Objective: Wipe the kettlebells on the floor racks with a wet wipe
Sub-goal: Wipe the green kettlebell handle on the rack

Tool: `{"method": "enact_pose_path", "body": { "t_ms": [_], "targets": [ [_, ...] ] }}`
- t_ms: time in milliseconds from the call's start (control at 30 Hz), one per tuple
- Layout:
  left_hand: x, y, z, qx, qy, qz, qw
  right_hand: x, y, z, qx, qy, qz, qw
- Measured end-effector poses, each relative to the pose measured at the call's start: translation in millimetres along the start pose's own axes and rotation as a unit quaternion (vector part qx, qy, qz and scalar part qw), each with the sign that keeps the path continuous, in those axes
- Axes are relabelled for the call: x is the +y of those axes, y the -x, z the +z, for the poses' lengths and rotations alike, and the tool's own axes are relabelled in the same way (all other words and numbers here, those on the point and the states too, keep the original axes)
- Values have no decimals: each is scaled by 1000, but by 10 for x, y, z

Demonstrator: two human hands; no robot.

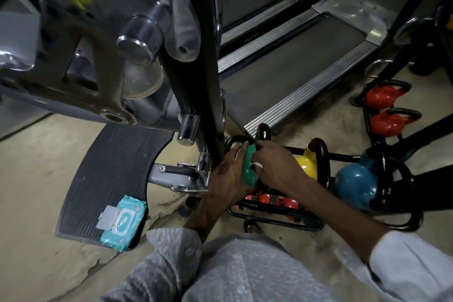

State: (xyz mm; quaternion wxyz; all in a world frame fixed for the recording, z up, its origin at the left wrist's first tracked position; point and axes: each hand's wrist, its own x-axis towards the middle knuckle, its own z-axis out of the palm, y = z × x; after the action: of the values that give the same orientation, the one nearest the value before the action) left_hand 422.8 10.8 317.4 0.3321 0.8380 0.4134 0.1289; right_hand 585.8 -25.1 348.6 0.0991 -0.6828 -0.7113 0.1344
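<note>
A green kettlebell [248,168] with a black handle sits at the left end of a black floor rack [274,219]. My left hand [226,176] cups its left side. My right hand [273,164] presses on its right side, with a bit of white wet wipe [257,165] showing under the fingers. A yellow kettlebell [306,163] and a blue kettlebell [355,185] stand to the right on the same rack. Orange kettlebells [289,202] lie on the lower tier, partly hidden by my right forearm.
A teal pack of wet wipes [123,222] lies on a ribbed black footplate [110,174] at the left. A gym machine's frame [196,44] rises just left of the rack. Two red kettlebells [382,110] sit on another rack at the right. Treadmills [294,61] stand behind.
</note>
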Motion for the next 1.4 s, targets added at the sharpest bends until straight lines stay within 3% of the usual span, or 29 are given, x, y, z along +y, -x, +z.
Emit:
{"method": "enact_pose_path", "body": {
  "t_ms": [367,533,633,800,1100,1300,1400],
  "targets": [
    [-142,-133,-7,-78,-42,64,994,-235,648,431,179,-71,30,981],
    [-161,-150,-1,-79,-46,66,994,-207,834,614,230,-112,27,966],
    [-151,-145,-16,-77,-60,67,993,-176,936,731,237,-168,73,954],
    [-112,-145,-28,-75,-51,69,993,-167,991,767,254,-378,205,866],
    [-50,-157,-2,-83,-42,50,994,-162,987,881,249,-481,347,765],
    [40,-118,-49,-83,-50,38,995,-136,867,835,248,-438,349,790],
    [91,-95,-56,-81,-42,35,995,-78,800,823,223,-383,336,831]
  ]
}}
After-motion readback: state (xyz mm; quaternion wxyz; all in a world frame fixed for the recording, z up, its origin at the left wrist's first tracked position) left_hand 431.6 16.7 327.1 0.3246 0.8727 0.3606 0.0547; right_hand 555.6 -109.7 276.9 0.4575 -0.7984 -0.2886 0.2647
